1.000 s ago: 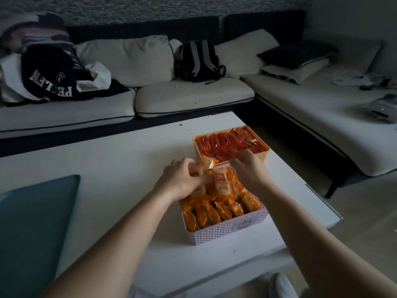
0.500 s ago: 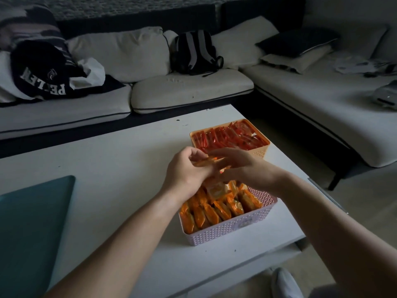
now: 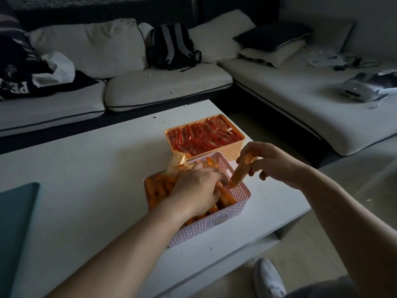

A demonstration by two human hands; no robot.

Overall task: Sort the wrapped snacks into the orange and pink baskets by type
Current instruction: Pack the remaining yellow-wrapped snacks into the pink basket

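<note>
Held snack: We see one orange-wrapped stick (image 3: 241, 171) pinched by the right hand (image 3: 277, 163). It is tilted, with its lower end dipping inside the far right corner of the pink basket (image 3: 206, 226).
Handling: We judge the stick to be light, with slick, crinkly film over a core that may crush. We advise a pinch across the flat faces of the upper half, with little squeeze.
Risk: We expect the film to slide under a loose pinch, and the lower end may snag neighbouring packets.
Right hand pose: Thumb and fingers are closed on the stick's upper end. The wrist is raised over the basket's right rim, and the forearm enters from the lower right.
Left hand pose: The left hand (image 3: 195, 190) lies back upward, its fingers buried among the orange-wrapped snacks (image 3: 156, 188) in the pink basket. We cannot tell whether it grips any or only presses them aside.
Clear packet: A pale clear packet (image 3: 177, 163) stands up at the basket's far left corner, just beyond the left hand. Contact is hidden.
Orange basket: The orange basket (image 3: 233, 151) stands just behind the pink one on the tabletop (image 3: 86, 168). It is filled with red-wrapped snacks (image 3: 204, 137), and neither hand touches it.
Step in hand: We judge that the stick is being set into a gap beside the left hand.
</note>
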